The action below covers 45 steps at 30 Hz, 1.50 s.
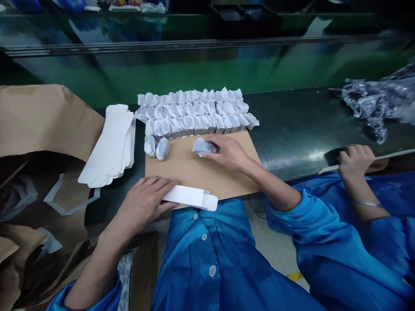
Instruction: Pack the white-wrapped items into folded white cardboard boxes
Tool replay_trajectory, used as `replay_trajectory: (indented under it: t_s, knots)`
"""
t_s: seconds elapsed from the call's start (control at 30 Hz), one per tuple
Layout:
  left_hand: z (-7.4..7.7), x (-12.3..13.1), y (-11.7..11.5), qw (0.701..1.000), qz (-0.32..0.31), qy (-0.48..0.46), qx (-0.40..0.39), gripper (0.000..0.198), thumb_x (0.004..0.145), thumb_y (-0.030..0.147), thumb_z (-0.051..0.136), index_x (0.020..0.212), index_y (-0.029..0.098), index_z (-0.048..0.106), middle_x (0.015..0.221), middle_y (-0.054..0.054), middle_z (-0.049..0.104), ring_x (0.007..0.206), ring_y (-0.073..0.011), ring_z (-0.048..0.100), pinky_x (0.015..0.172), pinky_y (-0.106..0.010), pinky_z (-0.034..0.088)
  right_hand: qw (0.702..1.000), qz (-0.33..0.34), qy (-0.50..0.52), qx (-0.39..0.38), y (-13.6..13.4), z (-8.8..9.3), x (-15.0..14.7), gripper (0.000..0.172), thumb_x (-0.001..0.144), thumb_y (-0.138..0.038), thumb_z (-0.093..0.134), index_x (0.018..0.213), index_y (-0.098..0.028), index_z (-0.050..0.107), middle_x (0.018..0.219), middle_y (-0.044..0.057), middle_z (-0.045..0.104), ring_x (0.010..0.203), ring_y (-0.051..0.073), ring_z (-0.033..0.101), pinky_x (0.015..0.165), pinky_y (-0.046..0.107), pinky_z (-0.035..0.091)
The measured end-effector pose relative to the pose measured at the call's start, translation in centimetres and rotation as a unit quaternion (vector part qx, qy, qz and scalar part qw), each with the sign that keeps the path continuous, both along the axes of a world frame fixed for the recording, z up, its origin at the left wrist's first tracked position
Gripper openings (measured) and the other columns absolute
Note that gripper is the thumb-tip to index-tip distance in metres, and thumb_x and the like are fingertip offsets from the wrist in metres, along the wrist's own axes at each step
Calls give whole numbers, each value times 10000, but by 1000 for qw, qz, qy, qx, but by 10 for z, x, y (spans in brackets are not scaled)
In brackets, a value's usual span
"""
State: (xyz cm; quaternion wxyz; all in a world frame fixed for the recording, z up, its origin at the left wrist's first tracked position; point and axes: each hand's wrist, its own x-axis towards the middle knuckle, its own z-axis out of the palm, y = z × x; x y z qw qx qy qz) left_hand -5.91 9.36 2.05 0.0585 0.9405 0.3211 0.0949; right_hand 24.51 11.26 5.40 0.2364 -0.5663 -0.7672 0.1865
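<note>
My left hand point(151, 198) is closed around one end of a white carton point(188, 196), whose other end has its flap folded out and points right. Between the thumb and fingers of my right hand point(228, 152) is a small paper-wrapped item point(204, 147), held above a brown cardboard sheet point(181, 170). What the paper covers is hidden. Several rows of similar wrapped items point(194, 110) stand packed together along the back of the sheet. Two more wrapped items point(162, 149) sit in front of them at the left.
A stack of flat white cartons point(108, 147) lies left of the sheet. Further left stands a large open brown box point(48, 116) with paper scraps inside. Crumpled clear plastic point(382, 101) lies at the far right of the dark table point(285, 125). A co-worker's hand point(356, 160) is at right.
</note>
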Motion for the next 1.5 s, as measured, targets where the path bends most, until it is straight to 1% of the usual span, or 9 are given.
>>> replay_trajectory:
  t_s: [0.13, 0.27, 0.47, 0.7, 0.97, 1.07, 1.2, 1.33, 1.5]
  knots:
    - [-5, -1, 0, 995, 15, -29, 96, 516, 825, 514, 657, 1247, 219, 618, 957, -106, 727, 827, -266, 661, 704, -357, 473, 986, -67, 77, 132, -59, 14, 11, 434, 873, -340, 690, 1263, -167, 610, 1158, 107, 693, 973, 228, 661, 815, 354, 558]
    - [-7, 1, -2, 987, -9, -56, 151, 491, 822, 481, 674, 1226, 205, 624, 887, -83, 722, 762, -244, 648, 699, -342, 462, 986, 35, -39, 161, -92, 2, 5, 386, 948, -295, 581, 1277, -94, 587, 1132, 181, 690, 1017, 272, 648, 875, 432, 562]
    - [-2, 5, -11, 985, 15, -67, 155, 482, 788, 474, 716, 1202, 235, 650, 834, -66, 704, 723, -236, 614, 646, -331, 413, 985, 143, -40, 86, -86, -1, 9, 346, 974, -227, 518, 1298, -115, 563, 1218, 158, 653, 1071, 240, 621, 919, 412, 562]
    - [13, 15, -26, 963, 14, -35, 267, 496, 809, 465, 705, 1148, 109, 643, 828, -88, 698, 702, -219, 588, 623, -322, 402, 981, 184, -34, 46, -79, 12, 17, 372, 947, -147, 538, 1317, -128, 570, 1262, 150, 640, 1109, 243, 614, 942, 431, 551]
    - [19, 18, -29, 960, -11, -23, 278, 508, 808, 437, 720, 1125, 50, 630, 845, -86, 717, 708, -199, 597, 647, -309, 433, 980, 190, 8, 52, -63, 7, 4, 328, 924, -143, 585, 1250, -113, 600, 1246, 149, 647, 1165, 242, 614, 1022, 424, 526]
    - [17, 21, -31, 958, 20, -40, 283, 508, 799, 446, 727, 1115, 60, 635, 865, -93, 722, 714, -194, 604, 639, -298, 429, 988, 117, 95, 30, -70, 10, -8, 375, 888, -93, 599, 1261, -135, 589, 1291, 148, 601, 1213, 246, 587, 1008, 417, 546]
    - [19, 24, -33, 950, 47, -42, 304, 501, 796, 460, 725, 1107, 75, 643, 856, -95, 722, 696, -198, 597, 603, -300, 404, 972, -25, 234, -22, -80, 11, -18, 366, 842, -98, 639, 1193, -199, 632, 1168, 84, 637, 1054, 183, 658, 899, 340, 608]
    - [22, 21, -31, 949, 40, -32, 311, 485, 807, 440, 716, 1110, 70, 638, 837, -98, 713, 688, -206, 591, 599, -317, 393, 950, -31, 291, -111, -79, 11, -16, 387, 836, -118, 625, 1211, -210, 650, 1200, 68, 675, 1026, 170, 681, 927, 345, 588]
    - [22, 22, -31, 963, -13, -55, 263, 444, 828, 412, 702, 1104, 72, 632, 837, -88, 708, 733, -206, 606, 664, -320, 426, 926, -94, 315, -187, -66, 17, -12, 179, 805, -200, 687, 974, -154, 724, 849, 45, 728, 785, 156, 691, 716, 288, 594]
